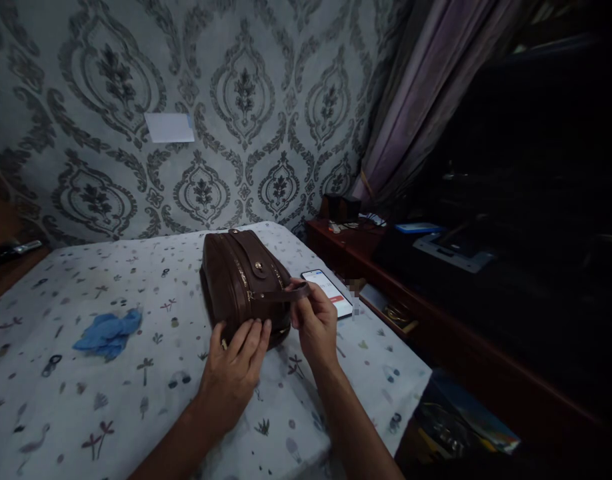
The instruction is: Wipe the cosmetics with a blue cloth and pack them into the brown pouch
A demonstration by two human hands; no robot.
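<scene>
A dark brown leather-look toiletry bag [226, 280] with gold zips and a top handle rests on the patterned white sheet. My left hand [233, 363] lies against the bag's near end, its fingers stretched over the surface. A brown strap [276, 295] sticks out from that end, and my right hand [315, 320] is closed around its loose end. Just beyond the right hand lies a lit smartphone [329, 290]. The right hand's fingertips are partly hidden by the strap.
A crumpled blue cloth [109, 333] lies on the sheet at left. To the right stands a dark red desk [346, 247] with an open drawer [389, 310] below its top. A blue-edged device [419, 228] sits on the desk. Patterned wallpaper [243, 153] covers the wall behind.
</scene>
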